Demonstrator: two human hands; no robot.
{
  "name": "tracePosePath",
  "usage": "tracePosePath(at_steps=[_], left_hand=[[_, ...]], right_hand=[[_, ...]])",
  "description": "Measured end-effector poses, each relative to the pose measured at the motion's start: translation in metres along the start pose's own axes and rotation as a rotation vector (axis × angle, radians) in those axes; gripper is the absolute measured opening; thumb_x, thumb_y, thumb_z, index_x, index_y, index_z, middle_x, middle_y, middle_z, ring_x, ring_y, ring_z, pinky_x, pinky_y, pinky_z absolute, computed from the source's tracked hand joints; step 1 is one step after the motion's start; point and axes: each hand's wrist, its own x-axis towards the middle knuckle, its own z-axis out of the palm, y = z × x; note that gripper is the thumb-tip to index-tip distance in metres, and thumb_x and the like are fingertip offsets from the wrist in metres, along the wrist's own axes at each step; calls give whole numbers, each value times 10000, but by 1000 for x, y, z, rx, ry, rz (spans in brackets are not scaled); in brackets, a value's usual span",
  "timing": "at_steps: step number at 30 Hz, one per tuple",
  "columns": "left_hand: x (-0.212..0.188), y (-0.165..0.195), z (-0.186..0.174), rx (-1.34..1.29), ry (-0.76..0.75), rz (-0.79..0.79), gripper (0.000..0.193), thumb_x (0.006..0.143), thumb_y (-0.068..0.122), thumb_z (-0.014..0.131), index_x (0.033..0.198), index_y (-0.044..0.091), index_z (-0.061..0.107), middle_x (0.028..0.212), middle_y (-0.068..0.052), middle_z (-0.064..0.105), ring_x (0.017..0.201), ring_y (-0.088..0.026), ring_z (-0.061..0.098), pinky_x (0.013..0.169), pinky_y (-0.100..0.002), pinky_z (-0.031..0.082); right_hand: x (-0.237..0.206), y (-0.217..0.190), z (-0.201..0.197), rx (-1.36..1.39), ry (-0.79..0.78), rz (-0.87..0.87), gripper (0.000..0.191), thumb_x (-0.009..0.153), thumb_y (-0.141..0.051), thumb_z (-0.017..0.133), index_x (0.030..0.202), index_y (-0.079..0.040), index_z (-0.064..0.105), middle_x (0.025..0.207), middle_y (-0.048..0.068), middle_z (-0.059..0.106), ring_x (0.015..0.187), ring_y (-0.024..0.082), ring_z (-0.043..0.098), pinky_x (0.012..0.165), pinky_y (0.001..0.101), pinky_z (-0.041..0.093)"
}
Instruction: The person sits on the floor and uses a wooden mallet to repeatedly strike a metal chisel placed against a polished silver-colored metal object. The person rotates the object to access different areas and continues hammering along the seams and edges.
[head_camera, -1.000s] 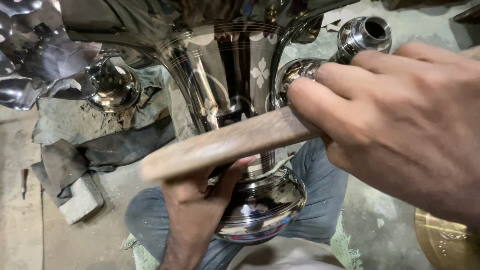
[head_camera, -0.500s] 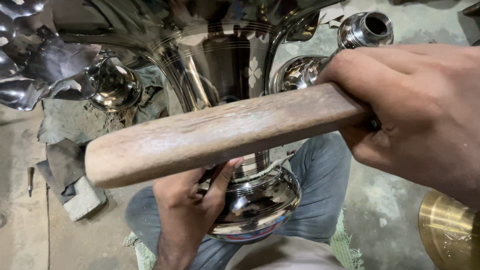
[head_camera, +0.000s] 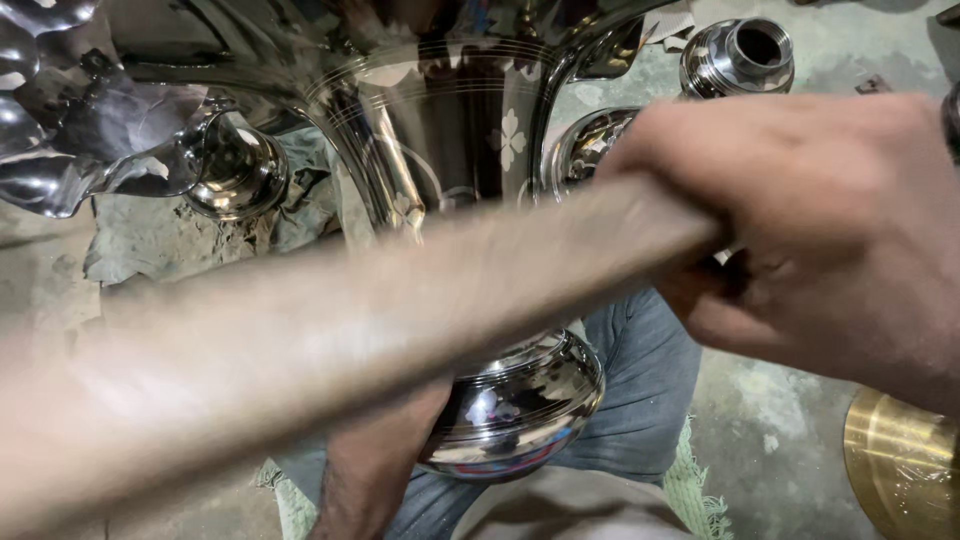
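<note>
A: What is lying under everything?

B: A grey concrete floor (head_camera: 800, 440) is showing at 4 o'clock, stained and dusty. Dirty grey rags (head_camera: 140, 240) are lying on it at 9 o'clock, and a frayed green mat (head_camera: 690, 490) is peeking out at 5 o'clock. No desk is showing; the person is sitting low, with blue jeans (head_camera: 640, 400) showing near the middle.

A: And around the work?

B: Crumpled shiny sheet metal (head_camera: 60, 120) is lying at 10 o'clock, with a small polished pot (head_camera: 235, 170) just beside it. A steel fitting with an open neck (head_camera: 740, 55) is standing at 1 o'clock, and a brass disc (head_camera: 900, 470) is showing at the 4 o'clock edge.

A: What is blocking the view?

B: A wooden stick (head_camera: 330, 330) is sweeping across the frame from 8 o'clock toward 3 o'clock, blurred by motion. It is covering much of the big polished vessel (head_camera: 460, 150), whose flared body is filling the top centre and whose round base (head_camera: 520, 400) is sitting near the jeans.

A: The hands?

B: The right hand (head_camera: 820, 240) is clenching the stick's end at 3 o'clock. The left hand (head_camera: 380, 450) is reaching up from 6 o'clock and touching the vessel's base; the stick is hiding its fingers, so I cannot tell its grip.
</note>
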Motion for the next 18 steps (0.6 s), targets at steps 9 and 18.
tracePosePath(at_steps=[9, 18], left_hand=[[21, 13, -9, -280, 108, -222, 232, 967, 95, 753, 1165, 21, 660, 1012, -104, 801, 783, -120, 742, 661, -249, 606], [41, 51, 12, -53, -121, 95, 267, 943, 80, 782, 1181, 55, 663, 1048, -60, 771, 968, -154, 797, 823, -260, 678]], right_hand=[[-8, 10, 16, -39, -38, 167, 261, 838, -210, 802, 1069, -143, 701, 791, 39, 722, 657, 185, 708, 601, 361, 550], [-81, 73, 76, 556, 148, 246, 738, 736, 32, 795, 1375, 4, 428, 1243, 199, 585, 1054, 259, 708, 911, 352, 617]])
